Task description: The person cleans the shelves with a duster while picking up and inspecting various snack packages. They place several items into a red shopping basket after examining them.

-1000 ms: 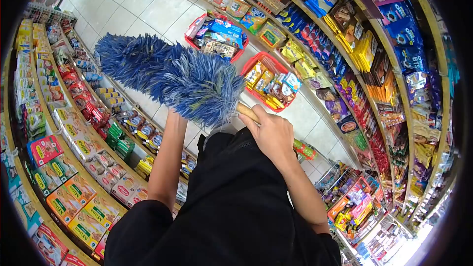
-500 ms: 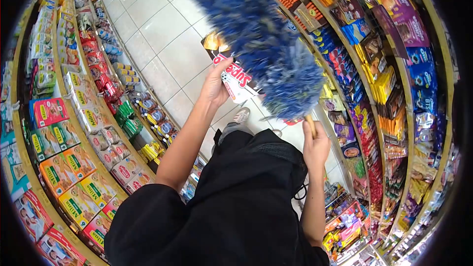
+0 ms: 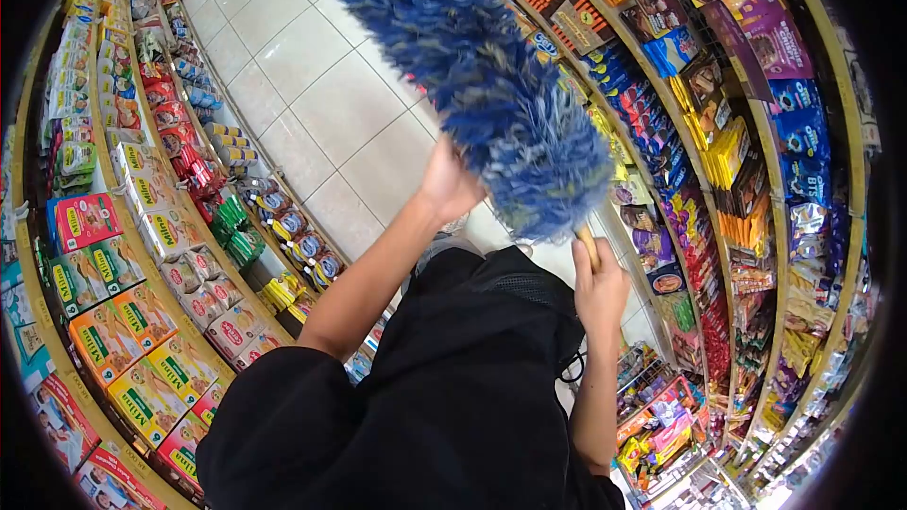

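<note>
Boxes (image 3: pixel 123 326) are lining the left shelf (image 3: pixel 121 449), and snacks (image 3: pixel 726 153) are filling the right shelf (image 3: pixel 778 217). A blue duster (image 3: pixel 482 85) is sticking out between them, hiding some floor (image 3: pixel 373 156) and some snacks. The right hand (image 3: pixel 603 293) is wrapping closely around its handle (image 3: pixel 588 241). The left hand (image 3: pixel 452 179) is hiding partly behind the fluff (image 3: pixel 548 161), so I cannot tell how open it is or what it is holding. White tiles (image 3: pixel 345 113) are covering the floor.

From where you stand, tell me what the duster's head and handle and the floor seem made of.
Duster head: soft, matte fibres, perhaps synthetic, judging by the shaggy blue tufts.
Handle: probably wood, from its tan colour; finish unclear.
Floor: likely glazed ceramic tile, from its pale squares, thin joints and soft sheen.
</note>
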The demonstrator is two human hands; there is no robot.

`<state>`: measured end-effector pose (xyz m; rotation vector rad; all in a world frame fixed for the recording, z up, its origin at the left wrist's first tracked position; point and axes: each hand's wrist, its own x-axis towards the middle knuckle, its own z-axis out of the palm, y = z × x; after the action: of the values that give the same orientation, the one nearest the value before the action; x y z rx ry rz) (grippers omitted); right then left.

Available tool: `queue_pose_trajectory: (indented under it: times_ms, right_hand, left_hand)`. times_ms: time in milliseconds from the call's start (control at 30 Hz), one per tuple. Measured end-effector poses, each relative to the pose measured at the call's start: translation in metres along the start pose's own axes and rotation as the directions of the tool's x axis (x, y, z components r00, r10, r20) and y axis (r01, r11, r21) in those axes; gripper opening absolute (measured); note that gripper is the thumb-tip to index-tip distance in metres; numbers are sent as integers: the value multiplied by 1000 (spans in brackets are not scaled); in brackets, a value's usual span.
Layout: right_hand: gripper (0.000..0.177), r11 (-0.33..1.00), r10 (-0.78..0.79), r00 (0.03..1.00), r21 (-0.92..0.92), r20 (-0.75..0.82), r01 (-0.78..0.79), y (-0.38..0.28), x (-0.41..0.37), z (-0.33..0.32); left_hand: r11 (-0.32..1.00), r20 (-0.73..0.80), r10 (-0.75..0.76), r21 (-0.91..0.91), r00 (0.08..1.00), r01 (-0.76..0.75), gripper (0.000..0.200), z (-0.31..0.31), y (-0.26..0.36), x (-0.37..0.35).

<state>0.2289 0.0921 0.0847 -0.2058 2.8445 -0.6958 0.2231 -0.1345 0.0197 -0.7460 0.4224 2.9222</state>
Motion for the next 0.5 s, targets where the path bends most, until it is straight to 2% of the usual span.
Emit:
queue_pose_trajectory:
  times_ms: [100, 133, 233, 367, 400, 433, 500]
  right_hand:
    - [23, 1000, -18, 1000, 19, -18, 18, -9, 4, 12]
    - [23, 1000, 1, 1000, 15, 9, -1, -5, 3, 14]
    - [23, 1000, 8, 1000, 26, 28, -8, 20, -7, 13]
    - [22, 989, 121, 987, -71, -104, -129, 44, -13, 7]
    - [22, 989, 131, 983, -57, -132, -140, 45, -14, 5]
    - [22, 991, 126, 984, -23, -127, -129, 47, -15, 4]
    - [22, 992, 122, 984, 45, -126, -117, 53, -17, 2]
  left_hand:
    - [996, 103, 66, 57, 992, -72, 57, -19, -25, 8]
    - [999, 63, 32, -28, 997, -31, 57, -22, -23, 9]
    - [983, 10, 172, -70, 985, -171, 60, -30, 0, 17]
    - [953, 193, 251, -220, 949, -207, 53, -45, 30, 24]
    - [949, 55, 300, -118, 952, -293, 55, -27, 36, 19]
    - [941, -4, 331, -66, 944, -331, 52, -30, 41, 22]
    - [948, -13, 315, -32, 949, -316, 56, -40, 45, 30]
